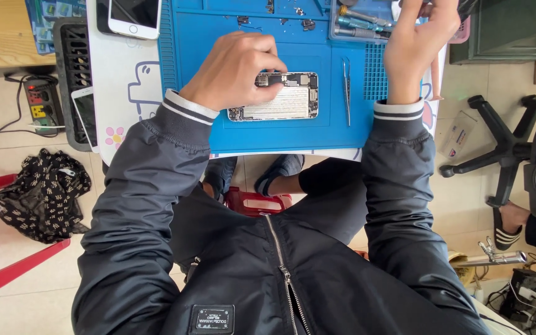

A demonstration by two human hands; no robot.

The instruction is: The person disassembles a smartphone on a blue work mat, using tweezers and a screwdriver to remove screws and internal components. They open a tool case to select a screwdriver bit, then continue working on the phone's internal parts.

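An opened phone (286, 99), its circuit board and metal shield exposed, lies on a blue repair mat (193, 43). My left hand (234, 68) rests over the phone's upper left corner with its fingers curled down on it, holding it. My right hand (417, 43) is raised at the mat's upper right, beside a tray of screwdrivers (361, 22). Its fingertips run past the top of the picture, so what they hold is hidden. Thin tweezers (346, 87) lie upright on the mat between the phone and my right hand.
A white phone (133, 15) lies face up at the upper left, and another phone (85, 115) sits at the table's left edge. On the floor are a power strip (41, 102), a black patterned bag (41, 192), a red stool (7, 273) and an office chair base (504, 149). Another person's sandalled foot (510, 223) is at the right.
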